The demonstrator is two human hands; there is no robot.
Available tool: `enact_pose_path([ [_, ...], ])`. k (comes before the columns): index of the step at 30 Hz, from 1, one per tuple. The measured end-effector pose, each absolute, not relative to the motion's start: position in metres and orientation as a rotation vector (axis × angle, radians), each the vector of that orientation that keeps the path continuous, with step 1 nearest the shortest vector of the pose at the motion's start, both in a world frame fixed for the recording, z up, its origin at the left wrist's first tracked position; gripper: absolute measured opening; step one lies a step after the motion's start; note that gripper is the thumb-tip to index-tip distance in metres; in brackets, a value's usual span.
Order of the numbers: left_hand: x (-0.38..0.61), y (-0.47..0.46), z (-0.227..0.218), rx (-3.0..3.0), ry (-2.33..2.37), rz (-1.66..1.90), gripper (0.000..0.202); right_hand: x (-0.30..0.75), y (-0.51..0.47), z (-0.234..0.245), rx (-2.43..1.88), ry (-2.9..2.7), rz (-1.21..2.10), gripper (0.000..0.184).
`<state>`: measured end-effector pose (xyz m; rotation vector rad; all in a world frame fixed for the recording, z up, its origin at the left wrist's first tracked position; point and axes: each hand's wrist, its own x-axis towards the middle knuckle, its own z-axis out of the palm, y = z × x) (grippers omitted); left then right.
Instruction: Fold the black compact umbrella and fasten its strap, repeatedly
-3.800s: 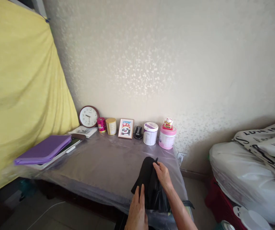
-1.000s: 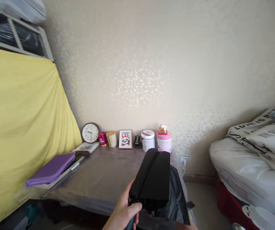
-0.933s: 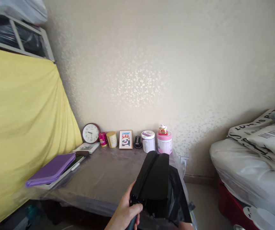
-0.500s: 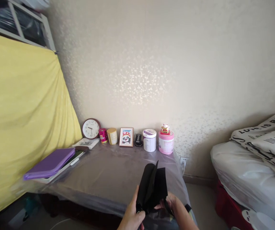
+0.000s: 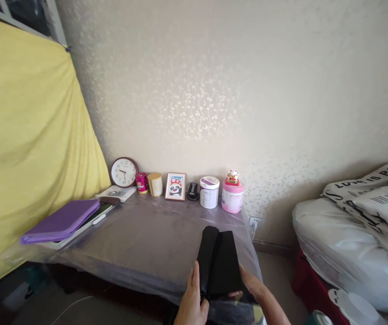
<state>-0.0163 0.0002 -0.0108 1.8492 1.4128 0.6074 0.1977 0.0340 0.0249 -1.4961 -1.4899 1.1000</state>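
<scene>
A black folded bag of shiny plastic-like material [image 5: 218, 262] lies on the near right part of a table covered with clear plastic sheet [image 5: 146, 234]. My left hand [image 5: 192, 302] grips its near left edge with curled fingers. My right hand [image 5: 253, 285] holds its near right edge, the fingers partly tucked under the black material. Both forearms rise from the bottom edge of the view.
Along the wall stand a round clock [image 5: 124, 172], small tins [image 5: 148, 183], a framed panda picture [image 5: 175, 186], a white tub [image 5: 209, 192] and a pink tub [image 5: 232, 197]. A purple folder [image 5: 62, 220] lies at left by a yellow curtain [image 5: 28, 144]. White bundles [image 5: 349, 248] sit at right.
The black bag was lifted upright in my left hand a second ago. It has come down flat onto the table, and my right hand has taken its right edge.
</scene>
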Motion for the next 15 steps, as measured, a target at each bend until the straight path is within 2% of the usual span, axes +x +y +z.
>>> enact_pose_path([
  [2, -0.014, -0.001, -0.007, 1.839, 1.435, 0.602, 0.088, 0.208, 0.039, 0.026, -1.544, -1.509, 1.022, 0.028],
  [3, -0.012, -0.002, -0.005, 1.834, 1.451, 0.599, 0.088, 0.212, 0.041, 0.027, -1.574, -1.503, 0.976, 0.026],
  [11, -0.005, -0.008, 0.004, 1.843, 1.552, 0.515, 0.086, 0.208, 0.038, 0.047, -1.779, -1.476, 0.587, 0.033],
  [15, -0.003, -0.009, 0.01, 1.85, 1.578, 0.491, 0.084, 0.196, 0.034, 0.052, -1.832, -1.521, 0.607, 0.034],
])
